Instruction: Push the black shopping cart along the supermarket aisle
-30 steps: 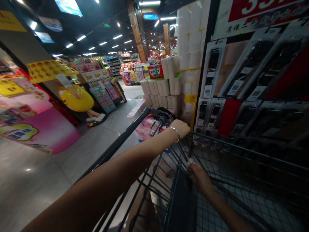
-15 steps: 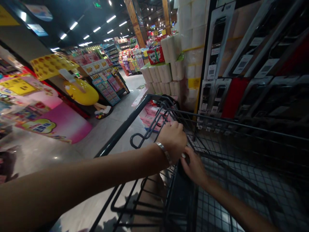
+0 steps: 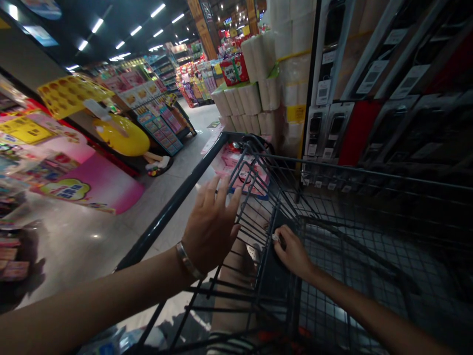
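A dark wire shopping cart point(image 3: 172, 197) fills the lower middle and right of the view. My left hand point(image 3: 212, 224), with a silver bracelet on its wrist, hovers over the cart's near section beside the handle bar, fingers spread and holding nothing. To its right, my right hand point(image 3: 291, 250) is curled at the dark panel point(image 3: 275, 276) inside the cart, thumb and fingers pressed together. A small whitish thing shows at its fingertips, too small to name. Below the wires, part of a bare leg is visible.
Packs of paper rolls point(image 3: 244, 101) are stacked beyond the cart, with pink packages point(image 3: 242, 167) on the floor before them. Hanging packaged goods point(image 3: 325, 130) line the right side. A pink and white display point(image 3: 96, 190) and a yellow figure point(image 3: 123, 138) stand left of the aisle.
My left hand has moved left, away from my right hand, and its fingers have opened out. My right hand has stayed by the panel. The view has tilted slightly down.
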{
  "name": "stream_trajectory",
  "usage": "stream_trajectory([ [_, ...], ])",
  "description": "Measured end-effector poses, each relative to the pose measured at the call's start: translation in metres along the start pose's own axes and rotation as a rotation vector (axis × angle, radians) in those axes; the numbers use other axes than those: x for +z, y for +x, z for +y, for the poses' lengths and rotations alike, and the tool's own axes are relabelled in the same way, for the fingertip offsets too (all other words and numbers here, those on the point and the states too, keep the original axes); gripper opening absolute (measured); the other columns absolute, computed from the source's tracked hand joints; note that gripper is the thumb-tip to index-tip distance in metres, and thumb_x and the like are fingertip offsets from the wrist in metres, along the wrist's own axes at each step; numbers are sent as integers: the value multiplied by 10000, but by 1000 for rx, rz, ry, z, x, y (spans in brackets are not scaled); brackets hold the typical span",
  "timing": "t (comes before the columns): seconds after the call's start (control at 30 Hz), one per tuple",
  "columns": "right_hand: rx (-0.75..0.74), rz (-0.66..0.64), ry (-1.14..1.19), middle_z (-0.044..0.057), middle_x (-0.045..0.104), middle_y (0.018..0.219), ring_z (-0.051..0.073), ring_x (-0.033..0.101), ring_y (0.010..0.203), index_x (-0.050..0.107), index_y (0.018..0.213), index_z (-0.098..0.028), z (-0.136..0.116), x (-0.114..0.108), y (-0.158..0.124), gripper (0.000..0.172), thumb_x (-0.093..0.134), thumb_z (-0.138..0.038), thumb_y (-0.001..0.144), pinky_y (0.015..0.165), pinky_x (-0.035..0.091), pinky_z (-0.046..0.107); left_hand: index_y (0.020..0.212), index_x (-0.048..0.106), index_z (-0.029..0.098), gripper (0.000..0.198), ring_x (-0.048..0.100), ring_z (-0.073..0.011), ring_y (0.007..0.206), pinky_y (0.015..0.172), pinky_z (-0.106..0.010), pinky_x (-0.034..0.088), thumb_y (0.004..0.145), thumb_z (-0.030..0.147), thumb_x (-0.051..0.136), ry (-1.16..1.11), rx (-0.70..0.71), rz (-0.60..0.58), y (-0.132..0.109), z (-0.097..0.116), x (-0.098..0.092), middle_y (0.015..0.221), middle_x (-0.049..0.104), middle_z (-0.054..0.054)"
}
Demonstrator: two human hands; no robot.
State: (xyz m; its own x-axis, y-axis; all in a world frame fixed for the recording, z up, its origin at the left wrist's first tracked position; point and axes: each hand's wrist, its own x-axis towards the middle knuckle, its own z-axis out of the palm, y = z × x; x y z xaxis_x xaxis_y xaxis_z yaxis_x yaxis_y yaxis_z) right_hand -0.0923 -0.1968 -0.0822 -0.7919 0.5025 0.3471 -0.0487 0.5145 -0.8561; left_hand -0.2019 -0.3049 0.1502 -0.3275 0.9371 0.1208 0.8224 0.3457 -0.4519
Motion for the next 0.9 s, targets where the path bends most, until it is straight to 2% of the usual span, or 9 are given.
stream_trajectory([
  [0.1, -14, -35, -43, 10, 467, 815, 140, 505, 733, 463, 804, -198, 11, 4, -17, 163, 406, -49, 772, 651, 404, 241, 1305, 457, 128, 635, 293, -418, 1339, 1072, -578, 263, 738, 338, 653, 12, -55, 20, -3, -3, -2, 1438, 348, -243],
  [0.27, -16, -51, -112, 23, 490, 828, 148, 525, 741, 471, 821, -200, 34, 7, -42, 191, 408, -42, 734, 654, 429, 247, 1284, 478, 106, 603, 347, -440, 1292, 1008, -571, 355, 755, 346, 640, -40, -93, -41, -4, -5, -3, 1398, 368, -281],
  [0.37, 38, -72, -186, 14, 510, 778, 144, 515, 671, 481, 786, -199, 38, 1, -39, 166, 426, -58, 719, 600, 406, 245, 1319, 437, 109, 629, 313, -414, 1318, 1035, -550, 353, 764, 336, 627, -102, -87, -14, -6, -6, -2, 1423, 333, -255],
  [0.47, 30, -25, -215, 14, 525, 728, 163, 507, 691, 500, 754, -198, 23, -9, -22, 126, 450, -83, 747, 650, 404, 278, 1343, 404, 144, 660, 249, -416, 1349, 1063, -565, 320, 755, 340, 634, -138, -97, 24, -10, -8, -1, 1450, 281, -226],
  [0.57, -64, 62, -121, 35, 557, 780, 183, 520, 774, 522, 814, -196, -6, -16, -7, 115, 468, -98, 786, 714, 421, 308, 1352, 387, 170, 663, 203, -437, 1362, 1058, -595, 302, 758, 334, 633, -133, -138, 32, -15, -10, 0, 1461, 231, -226],
  [0.63, -149, 36, -5, 54, 574, 870, 182, 538, 842, 531, 903, -198, -26, -13, -5, 155, 458, -94, 816, 739, 444, 305, 1361, 371, 154, 666, 344, -408, 1298, 1018, -547, 381, 769, 323, 626, -172, -164, -24, -17, -11, 0, 1450, 220, -241],
  [0.73, -217, -65, 97, 64, 569, 938, 176, 544, 898, 531, 982, -206, -47, -2, -14, 218, 433, -71, 840, 771, 471, 305, 1361, 361, 136, 677, 590, -252, 1003, 885, -407, 513, 769, 315, 636, -297, -181, -125, -17, -14, 3, 1411, 252, -233],
  [0.8, -192, -76, 118, 65, 557, 954, 175, 541, 908, 530, 997, -209, -53, 6, -22, 239, 424, -60, 843, 779, 482, 311, 1359, 362, 148, 720, 604, -211, 918, 837, -378, 534, 738, 333, 675, -322, -174, -136, -17, -15, 5, 1395, 268, -214],
  [0.9, -145, -66, 135, 66, 541, 962, 175, 538, 914, 535, 989, -208, -56, 12, -29, 237, 423, -55, 846, 780, 489, 310, 1356, 370, 169, 785, 579, -253, 995, 830, -387, 535, 685, 360, 729, -300, -149, -125, -17, -15, 7, 1396, 263, -206],
])
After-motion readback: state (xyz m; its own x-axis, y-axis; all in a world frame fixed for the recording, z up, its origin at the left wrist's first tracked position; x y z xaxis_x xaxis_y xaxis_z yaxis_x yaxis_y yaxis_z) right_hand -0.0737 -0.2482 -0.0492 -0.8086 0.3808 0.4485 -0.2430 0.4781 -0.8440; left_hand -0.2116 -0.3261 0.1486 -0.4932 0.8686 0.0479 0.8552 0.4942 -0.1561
